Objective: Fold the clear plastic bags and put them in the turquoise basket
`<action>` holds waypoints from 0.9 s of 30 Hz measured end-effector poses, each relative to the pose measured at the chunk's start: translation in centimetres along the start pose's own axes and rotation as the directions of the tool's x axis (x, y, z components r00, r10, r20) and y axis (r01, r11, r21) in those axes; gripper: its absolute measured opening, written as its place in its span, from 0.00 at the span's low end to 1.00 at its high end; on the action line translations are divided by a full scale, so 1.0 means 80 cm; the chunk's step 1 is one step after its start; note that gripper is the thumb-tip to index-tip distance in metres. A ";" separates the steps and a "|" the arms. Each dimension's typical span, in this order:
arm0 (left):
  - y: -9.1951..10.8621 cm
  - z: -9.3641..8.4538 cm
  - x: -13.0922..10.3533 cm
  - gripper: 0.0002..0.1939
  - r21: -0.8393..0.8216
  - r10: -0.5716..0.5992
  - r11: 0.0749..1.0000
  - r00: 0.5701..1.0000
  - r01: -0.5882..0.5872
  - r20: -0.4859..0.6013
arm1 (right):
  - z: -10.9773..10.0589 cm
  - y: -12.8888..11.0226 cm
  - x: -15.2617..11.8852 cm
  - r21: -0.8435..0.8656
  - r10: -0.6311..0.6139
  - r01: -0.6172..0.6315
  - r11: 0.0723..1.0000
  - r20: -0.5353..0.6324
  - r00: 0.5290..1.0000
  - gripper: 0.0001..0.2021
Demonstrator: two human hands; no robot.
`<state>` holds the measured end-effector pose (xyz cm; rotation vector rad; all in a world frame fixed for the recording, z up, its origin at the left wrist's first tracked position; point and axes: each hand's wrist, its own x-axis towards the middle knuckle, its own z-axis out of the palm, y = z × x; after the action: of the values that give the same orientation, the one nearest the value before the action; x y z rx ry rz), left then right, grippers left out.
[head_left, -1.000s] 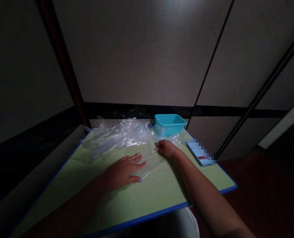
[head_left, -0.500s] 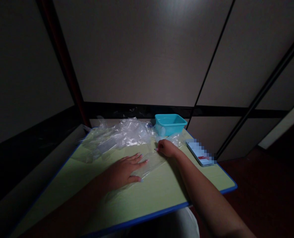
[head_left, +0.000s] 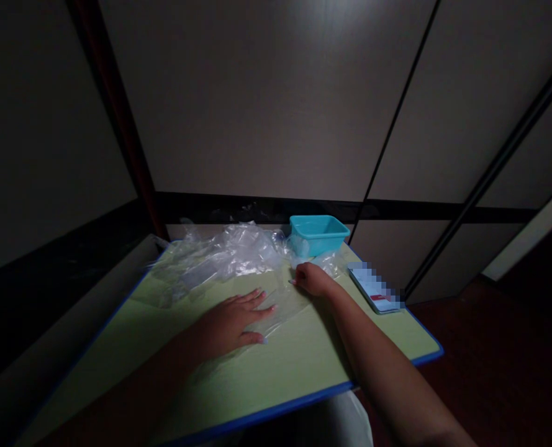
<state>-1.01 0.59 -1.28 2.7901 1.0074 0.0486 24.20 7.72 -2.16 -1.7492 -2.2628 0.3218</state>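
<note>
A clear plastic bag (head_left: 282, 310) lies flattened on the light green table. My left hand (head_left: 233, 323) rests on it palm down, fingers spread and holding nothing. At the bag's far right end, my right hand (head_left: 310, 279) is closed, with thumb and fingertips pinched at the plastic; the exact grip is partly hidden. Just behind the hands is a crumpled heap of clear plastic bags (head_left: 243, 248). Near my right knuckles lies another piece of clear plastic (head_left: 331, 262).
A turquoise plastic basket (head_left: 322, 239) stands at the table's back right corner. A phone (head_left: 373, 292) with a lit screen lies near the right edge. The table (head_left: 298, 372) has a blue rim, and wardrobe-like panels (head_left: 266, 124) rise behind it.
Both hands stay nearly in place. The whole view has shifted very slightly, and the flat plastic between the hands looks a little different.
</note>
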 end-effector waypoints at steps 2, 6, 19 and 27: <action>0.001 -0.001 -0.001 0.30 -0.012 -0.004 1.000 1.000 0.004 -0.009 | 0.000 -0.001 -0.001 -0.001 0.022 -0.022 1.000 -0.030 0.999 0.09; 0.001 -0.001 -0.003 0.30 -0.009 -0.013 1.000 1.000 0.013 -0.021 | -0.001 -0.001 -0.001 0.048 0.044 -0.038 0.998 -0.132 0.990 0.12; -0.012 0.002 -0.005 0.28 0.026 -0.061 0.998 0.998 0.062 -0.031 | -0.022 -0.020 -0.017 0.118 -0.149 0.153 0.981 -0.042 0.988 0.03; -0.008 0.002 -0.003 0.29 0.048 -0.088 0.995 0.996 0.089 -0.027 | -0.007 -0.073 -0.050 -0.002 -0.318 0.318 0.948 -0.008 0.948 0.26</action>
<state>-1.59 0.89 -1.53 2.7916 1.1524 0.0475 20.03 2.37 0.03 -1.3488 -2.4870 0.2451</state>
